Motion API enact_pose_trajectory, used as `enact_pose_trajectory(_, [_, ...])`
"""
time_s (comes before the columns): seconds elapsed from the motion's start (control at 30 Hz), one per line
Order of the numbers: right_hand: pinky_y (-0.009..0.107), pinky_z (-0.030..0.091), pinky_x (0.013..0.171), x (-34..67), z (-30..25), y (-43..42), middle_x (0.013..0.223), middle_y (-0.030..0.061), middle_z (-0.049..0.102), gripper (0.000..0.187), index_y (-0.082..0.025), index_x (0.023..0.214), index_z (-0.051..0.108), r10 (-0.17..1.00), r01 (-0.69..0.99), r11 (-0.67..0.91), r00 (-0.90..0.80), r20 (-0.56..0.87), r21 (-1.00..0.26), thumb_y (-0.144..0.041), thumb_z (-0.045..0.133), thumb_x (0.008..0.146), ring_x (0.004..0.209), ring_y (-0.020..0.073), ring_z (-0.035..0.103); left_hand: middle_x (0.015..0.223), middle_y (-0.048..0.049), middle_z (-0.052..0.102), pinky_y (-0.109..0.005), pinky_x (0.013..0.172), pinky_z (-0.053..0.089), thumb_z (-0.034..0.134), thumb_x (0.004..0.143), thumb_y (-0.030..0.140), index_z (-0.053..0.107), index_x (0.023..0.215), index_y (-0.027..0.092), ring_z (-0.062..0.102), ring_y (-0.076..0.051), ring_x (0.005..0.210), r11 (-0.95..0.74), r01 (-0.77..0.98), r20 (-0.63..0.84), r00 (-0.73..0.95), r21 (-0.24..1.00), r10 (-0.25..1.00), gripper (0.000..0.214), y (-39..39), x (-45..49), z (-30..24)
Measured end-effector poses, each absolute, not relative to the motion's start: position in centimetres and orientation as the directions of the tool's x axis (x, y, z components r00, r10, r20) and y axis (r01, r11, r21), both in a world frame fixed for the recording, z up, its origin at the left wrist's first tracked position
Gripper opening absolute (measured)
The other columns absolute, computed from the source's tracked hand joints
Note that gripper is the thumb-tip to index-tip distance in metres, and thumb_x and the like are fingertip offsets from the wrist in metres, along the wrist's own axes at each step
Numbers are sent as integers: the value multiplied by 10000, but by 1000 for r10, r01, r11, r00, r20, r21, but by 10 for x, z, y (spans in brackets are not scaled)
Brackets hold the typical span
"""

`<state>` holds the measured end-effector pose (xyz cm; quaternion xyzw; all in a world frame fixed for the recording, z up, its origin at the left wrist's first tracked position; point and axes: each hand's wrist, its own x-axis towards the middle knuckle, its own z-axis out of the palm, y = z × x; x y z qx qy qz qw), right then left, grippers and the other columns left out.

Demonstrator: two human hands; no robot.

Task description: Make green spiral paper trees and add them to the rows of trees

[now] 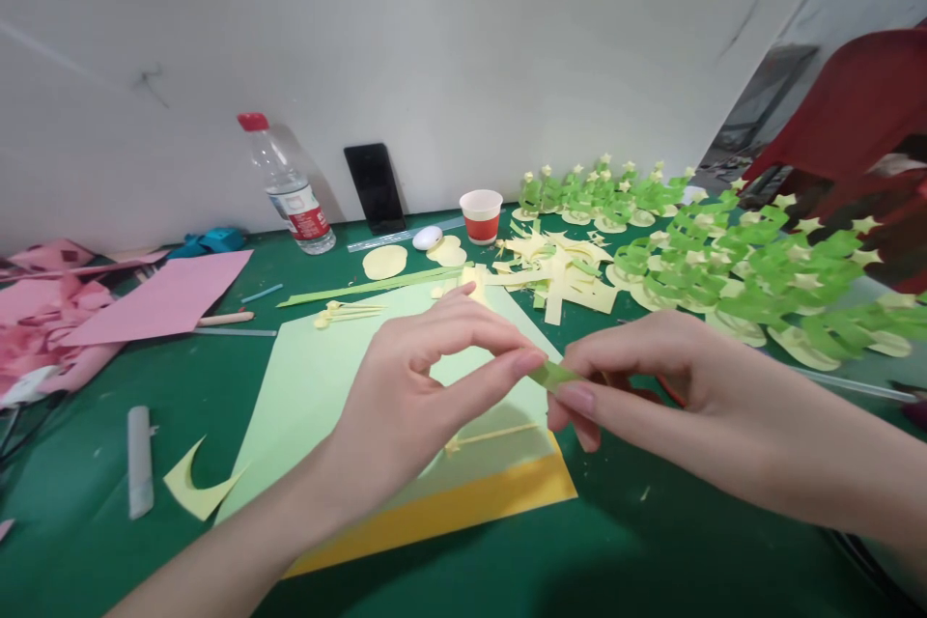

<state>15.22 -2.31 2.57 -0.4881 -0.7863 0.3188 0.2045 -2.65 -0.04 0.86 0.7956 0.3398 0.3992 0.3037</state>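
Observation:
A short green paper strip [554,374] is stretched between my two hands above the light green sheet [304,406]. My left hand [435,367] pinches its left end between thumb and forefinger. At the right end, the thumb and fingers of my right hand [652,386] close on it. Below my hands a thin pale yellow stick [499,435] lies on the sheet, its left end partly hidden by my left hand. Several more yellow sticks [348,311] with small heads lie at the sheet's far left, near a long green strip [377,285].
Yellow paper scraps [561,266] and a paper cup [482,215] are beyond my hands. Rows of green spiral ornaments with stars [731,251] stand at right. A bottle [294,193] and phone [375,186] stand by the wall. Pink paper [163,299] and a glue stick [140,463] lie left.

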Motion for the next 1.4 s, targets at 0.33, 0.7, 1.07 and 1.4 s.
enact_pose_trajectory(0.33, [183,277,390,149,27,-21,443,-33,403,324,-179,503,511,883,631,375,-467,53,-679,-275,442,805,435,66,370,703,63,635,-322,1014,305,504,836,152,565,700,203,556,-86,637,-709,337,533,483,619,695,158,-1,-27,6])
enact_pose_trajectory(0.7, [199,313,399,154,32,-24,562,-20,551,185,-273,765,671,882,613,363,-469,46,-702,-294,489,792,481,90,439,655,54,600,-409,1002,284,683,705,215,566,659,217,541,-113,632,-737,278,592,454,616,666,126,-3,-29,9])
enact_pose_trajectory(1.07, [194,427,607,150,27,-19,788,-26,618,150,-265,779,664,867,418,236,-498,-5,-877,-371,559,758,698,101,523,640,62,549,-403,988,292,659,725,203,503,608,231,486,-115,635,-796,296,646,469,527,602,197,-4,-29,9])
enact_pose_trajectory(1.4, [239,411,609,141,18,-21,706,-12,615,80,-209,682,627,893,359,184,-450,3,-915,-287,614,690,680,123,526,582,67,596,-406,972,293,609,735,176,500,622,264,505,-146,629,-879,425,716,544,215,438,180,-8,-28,13])
